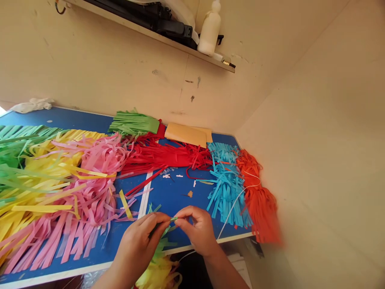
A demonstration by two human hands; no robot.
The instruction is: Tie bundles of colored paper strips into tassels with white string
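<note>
Near the table's front edge, my left hand [141, 237] and my right hand [196, 229] meet fingertip to fingertip. Both pinch a small piece of green paper strip [173, 219], of which only a short bit shows between the fingers. Below and behind my hands hangs a yellow and green paper fringe [161, 271], partly hidden by my left hand. Pink fringed paper [100, 180] lies to the left of my hands. Blue fringed paper [227, 184] is to the right, and a thin white cord [233, 208] runs across it down over the table edge.
Yellow fringe [51, 168] and green fringe [15, 148] cover the left side of the blue table [168, 192]. Red fringe [171, 154], a green bundle [135, 122] and tan sheets [186, 133] lie along the back. Orange fringe [260, 196] hangs off the right edge. A shelf [168, 38] holds a white bottle [209, 30].
</note>
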